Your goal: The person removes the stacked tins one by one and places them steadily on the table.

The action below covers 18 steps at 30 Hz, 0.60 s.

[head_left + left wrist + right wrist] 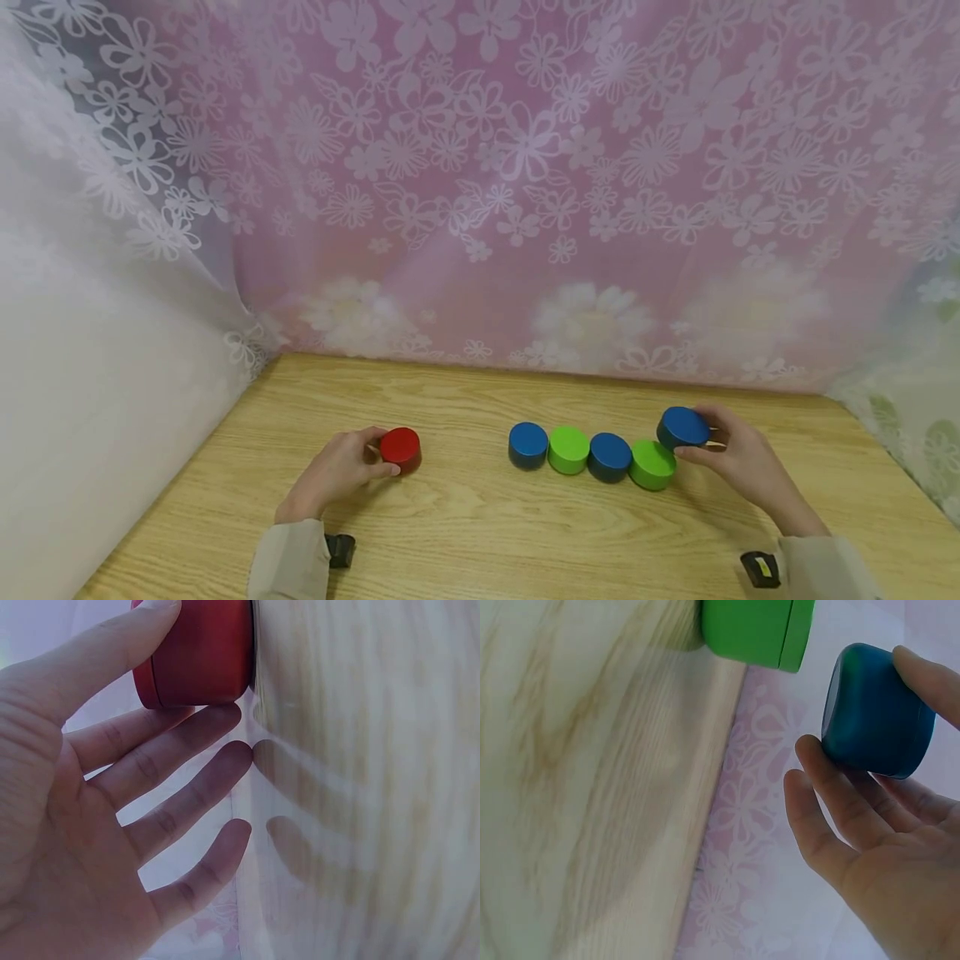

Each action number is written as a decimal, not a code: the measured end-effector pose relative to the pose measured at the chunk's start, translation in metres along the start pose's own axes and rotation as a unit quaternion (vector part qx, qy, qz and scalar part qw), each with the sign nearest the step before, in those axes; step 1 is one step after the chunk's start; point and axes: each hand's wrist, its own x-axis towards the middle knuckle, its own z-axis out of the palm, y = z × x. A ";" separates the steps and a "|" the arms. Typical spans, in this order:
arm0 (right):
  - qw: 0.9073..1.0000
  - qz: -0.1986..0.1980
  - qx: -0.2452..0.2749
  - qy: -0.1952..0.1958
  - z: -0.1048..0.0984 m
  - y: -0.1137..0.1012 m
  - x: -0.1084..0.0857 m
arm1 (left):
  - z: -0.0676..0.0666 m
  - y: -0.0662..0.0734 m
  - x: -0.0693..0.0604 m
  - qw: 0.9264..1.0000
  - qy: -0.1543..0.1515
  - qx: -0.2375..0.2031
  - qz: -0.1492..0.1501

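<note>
A round red tin [401, 451] stands on the table at the left, pinched between the thumb and fingers of my left hand [339, 468]. In the left wrist view the red tin [202, 652] touches the wood, while the lower fingers spread free beneath it. My right hand [750, 462] grips a blue tin [683, 427] by its side, slightly tilted. The right wrist view shows this blue tin [877, 712] held off the table, apart from the green tin [754, 630]. That green tin [652, 465] ends the row on the right.
To the left of that green tin, the row continues with a dark blue tin [609, 457], another green tin [568, 450] and a blue tin [527, 446]. They stand on the wood-grain table [465, 533]. A pink flowered curtain [465, 183] hangs along its back edge.
</note>
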 end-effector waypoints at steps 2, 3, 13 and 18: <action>1.000 0.002 -0.002 0.001 -0.001 0.003 -0.001 | 0.000 0.000 0.000 1.000 -0.002 -0.001 0.000; 1.000 0.003 -0.004 0.001 -0.001 0.004 -0.002 | 0.000 0.000 -0.001 1.000 -0.002 -0.002 0.000; 1.000 0.004 -0.019 -0.004 -0.006 0.018 -0.007 | 0.001 0.001 0.000 1.000 0.006 0.001 -0.011; 1.000 0.011 -0.017 -0.006 -0.006 0.021 -0.008 | 0.001 0.001 0.000 1.000 0.004 0.002 -0.014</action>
